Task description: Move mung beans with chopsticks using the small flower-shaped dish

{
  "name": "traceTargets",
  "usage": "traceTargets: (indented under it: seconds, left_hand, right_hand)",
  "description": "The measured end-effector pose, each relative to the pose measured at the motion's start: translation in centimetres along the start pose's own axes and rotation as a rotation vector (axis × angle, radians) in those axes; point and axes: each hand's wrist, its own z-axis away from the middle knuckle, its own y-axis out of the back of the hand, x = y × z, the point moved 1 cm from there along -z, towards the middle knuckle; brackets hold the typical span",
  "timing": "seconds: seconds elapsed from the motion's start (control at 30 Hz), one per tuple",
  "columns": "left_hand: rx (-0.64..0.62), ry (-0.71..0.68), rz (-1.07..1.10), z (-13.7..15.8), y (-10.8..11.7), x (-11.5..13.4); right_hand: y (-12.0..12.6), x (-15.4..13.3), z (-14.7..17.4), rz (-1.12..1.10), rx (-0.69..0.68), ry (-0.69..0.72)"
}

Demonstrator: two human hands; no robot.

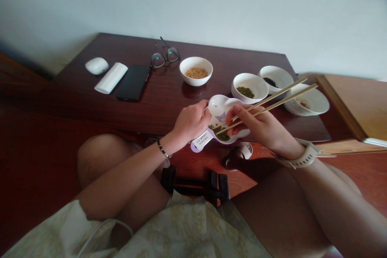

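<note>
My left hand (193, 120) is closed on the side of a small white and purple dish (216, 107) with a cartoon figure and a labelled handle, held tilted at the table's front edge. Green beans (223, 134) lie gathered in its lower part. In my right hand (256, 123) is a pair of wooden chopsticks (279, 98), their tips down among those beans. Just beyond the dish stands a white bowl (256, 84) with more green beans (245, 92) in it. My right fingers cover part of the dish's right side.
A bowl (185, 73) of yellowish beans stands mid-table. At right are a bowl (282, 73) of black beans and another bowl (320, 107) with a little reddish content. Glasses (165, 59), a black phone (133, 82), a white case (111, 78) and a white rounded object (96, 65) lie left.
</note>
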Motion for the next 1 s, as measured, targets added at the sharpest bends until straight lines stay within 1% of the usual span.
traceTargets:
  seconds: [0.23, 0.3, 0.4, 0.47, 0.57, 0.67, 0.83, 1.0]
  left_hand:
    - [-0.003, -0.004, 0.018, 0.0, 0.1, 0.1]
    - [0.000, -0.008, 0.024, 0.0, 0.0, 0.0]
    - [0.007, -0.014, 0.026, 0.1, -0.1, -0.1]
    - [0.008, -0.019, 0.027, 0.1, -0.1, -0.2]
    - [0.005, -0.018, 0.025, 0.1, -0.2, -0.2]
    - [0.008, -0.014, 0.016, 0.1, -0.1, -0.2]
    - [0.011, -0.013, 0.009, 0.0, -0.1, -0.1]
    - [0.002, -0.004, 0.013, 0.0, -0.1, 0.0]
  right_hand:
    - [0.1, 0.0, -0.1, -0.012, 0.031, -0.006]
    - [0.4, -0.2, 0.0, -0.008, 0.040, 0.000]
    - [1.3, -0.6, 0.2, 0.041, 0.043, 0.044]
    - [2.0, -0.8, 0.2, 0.090, 0.035, 0.053]
    - [2.5, -0.6, 0.2, 0.117, -0.016, 0.001]
    - [2.3, -0.3, 0.2, 0.106, -0.059, -0.013]
    - [1.4, 0.1, 0.2, 0.103, -0.017, 0.038]
    - [1.2, 0.3, 0.2, 0.076, -0.007, 0.046]
